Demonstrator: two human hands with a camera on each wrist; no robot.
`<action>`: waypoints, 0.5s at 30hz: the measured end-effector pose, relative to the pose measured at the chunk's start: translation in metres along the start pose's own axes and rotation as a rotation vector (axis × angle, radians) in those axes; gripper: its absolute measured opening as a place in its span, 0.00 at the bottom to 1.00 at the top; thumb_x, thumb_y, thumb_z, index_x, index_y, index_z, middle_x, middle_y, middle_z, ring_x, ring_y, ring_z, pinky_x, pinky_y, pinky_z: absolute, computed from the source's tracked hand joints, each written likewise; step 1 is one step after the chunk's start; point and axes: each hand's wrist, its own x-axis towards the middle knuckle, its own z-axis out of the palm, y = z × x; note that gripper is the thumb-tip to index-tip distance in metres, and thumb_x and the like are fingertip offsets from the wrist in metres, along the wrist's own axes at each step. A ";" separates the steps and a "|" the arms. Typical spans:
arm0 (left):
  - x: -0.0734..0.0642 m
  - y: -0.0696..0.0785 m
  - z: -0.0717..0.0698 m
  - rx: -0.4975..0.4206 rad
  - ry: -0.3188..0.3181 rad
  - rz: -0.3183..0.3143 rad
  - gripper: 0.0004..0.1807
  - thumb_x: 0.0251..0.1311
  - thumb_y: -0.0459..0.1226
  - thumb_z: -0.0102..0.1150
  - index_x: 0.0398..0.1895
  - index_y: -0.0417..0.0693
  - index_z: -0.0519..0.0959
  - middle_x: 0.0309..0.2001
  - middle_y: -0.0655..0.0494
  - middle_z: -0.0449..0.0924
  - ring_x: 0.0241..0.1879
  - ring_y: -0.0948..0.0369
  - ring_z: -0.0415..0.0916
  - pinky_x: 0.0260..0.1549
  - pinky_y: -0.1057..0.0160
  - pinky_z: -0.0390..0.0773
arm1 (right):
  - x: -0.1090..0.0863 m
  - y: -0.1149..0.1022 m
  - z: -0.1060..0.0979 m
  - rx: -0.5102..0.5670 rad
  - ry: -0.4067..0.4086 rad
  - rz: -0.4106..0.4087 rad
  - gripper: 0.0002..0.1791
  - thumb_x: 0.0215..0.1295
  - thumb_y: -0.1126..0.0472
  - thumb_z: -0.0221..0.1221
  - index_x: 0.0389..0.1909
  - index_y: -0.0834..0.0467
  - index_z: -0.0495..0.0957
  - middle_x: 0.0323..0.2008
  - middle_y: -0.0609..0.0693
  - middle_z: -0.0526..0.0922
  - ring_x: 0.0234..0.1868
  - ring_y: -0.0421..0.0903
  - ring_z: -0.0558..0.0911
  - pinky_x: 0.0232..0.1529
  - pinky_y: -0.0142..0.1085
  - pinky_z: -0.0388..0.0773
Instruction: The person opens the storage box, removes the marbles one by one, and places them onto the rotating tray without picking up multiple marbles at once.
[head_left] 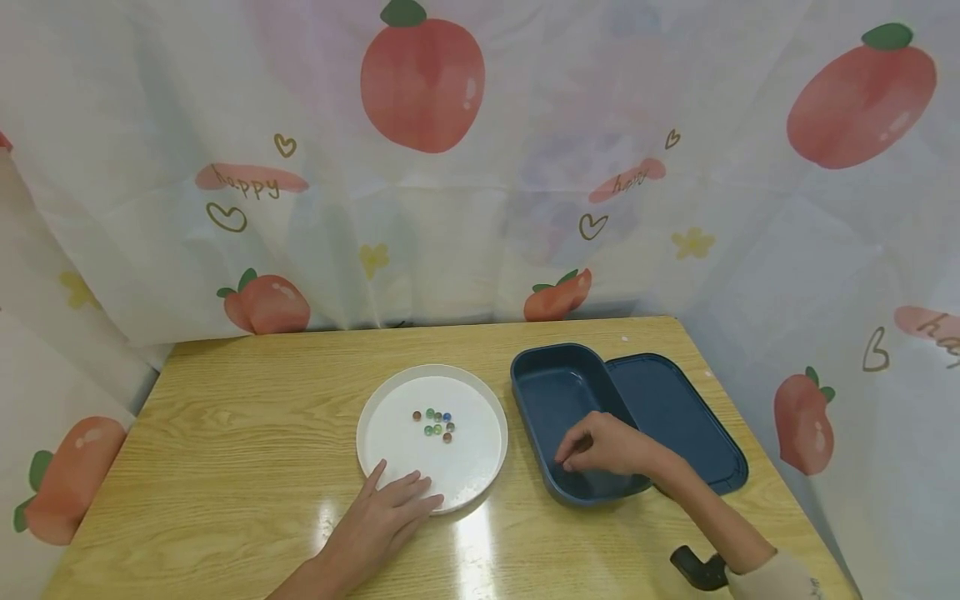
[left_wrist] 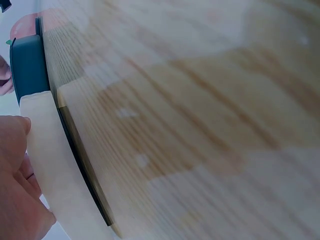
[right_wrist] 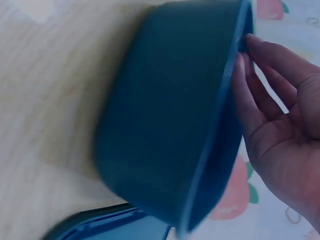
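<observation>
My left hand (head_left: 382, 518) rests at the near rim of a round white plate (head_left: 480, 454), fingers spread and straight. In the left wrist view, its fingertips (left_wrist: 25, 122) touch the plate's edge. Several glass marbles (head_left: 438, 430), green, brown and blue, lie grouped near the plate's middle. My right hand (head_left: 603, 443) is over the near part of a deep dark blue box (head_left: 551, 387), fingertips low within its rim. Between thumb and fingers it pinches a small dark round thing, apparently a marble (right_wrist: 242, 44), mostly covered by the fingertips.
A dark blue lid (head_left: 671, 408) lies right of the box, its edge close against it. All stand on a wooden table (head_left: 247, 433). A black curved object (head_left: 699, 568) shows beside the right sleeve. A fruit-print curtain (head_left: 450, 233) hangs behind the table and at both sides.
</observation>
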 end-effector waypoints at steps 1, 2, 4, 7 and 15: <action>0.000 0.000 0.000 -0.002 -0.004 -0.003 0.14 0.63 0.39 0.62 0.51 0.53 0.85 0.53 0.49 0.84 0.55 0.51 0.80 0.54 0.31 0.67 | 0.000 -0.004 -0.002 0.004 0.014 -0.006 0.04 0.64 0.65 0.66 0.38 0.58 0.88 0.35 0.46 0.86 0.35 0.41 0.85 0.37 0.35 0.82; 0.000 0.000 0.000 -0.005 -0.006 -0.005 0.15 0.60 0.38 0.63 0.51 0.53 0.85 0.53 0.48 0.84 0.55 0.51 0.80 0.54 0.31 0.67 | 0.001 -0.008 -0.003 0.003 0.028 -0.012 0.05 0.65 0.64 0.66 0.39 0.58 0.88 0.36 0.46 0.86 0.36 0.42 0.85 0.37 0.35 0.82; 0.000 0.000 0.000 -0.010 -0.005 -0.007 0.16 0.58 0.37 0.66 0.51 0.53 0.85 0.53 0.48 0.84 0.56 0.51 0.80 0.54 0.31 0.67 | 0.003 -0.013 -0.004 0.006 0.054 -0.019 0.05 0.66 0.63 0.65 0.40 0.57 0.87 0.38 0.46 0.86 0.37 0.43 0.85 0.38 0.36 0.82; -0.001 0.000 0.001 -0.014 0.010 -0.001 0.16 0.59 0.37 0.65 0.51 0.52 0.85 0.53 0.48 0.84 0.55 0.51 0.80 0.54 0.30 0.67 | 0.008 -0.020 -0.003 0.014 0.090 -0.041 0.07 0.67 0.62 0.65 0.41 0.58 0.87 0.39 0.47 0.86 0.39 0.44 0.85 0.39 0.36 0.82; -0.001 -0.001 0.002 -0.015 0.013 -0.001 0.17 0.57 0.36 0.66 0.51 0.53 0.85 0.53 0.49 0.84 0.56 0.51 0.80 0.55 0.31 0.66 | 0.026 -0.035 0.001 0.016 0.130 -0.096 0.06 0.67 0.61 0.64 0.42 0.56 0.87 0.41 0.48 0.87 0.41 0.43 0.84 0.42 0.37 0.82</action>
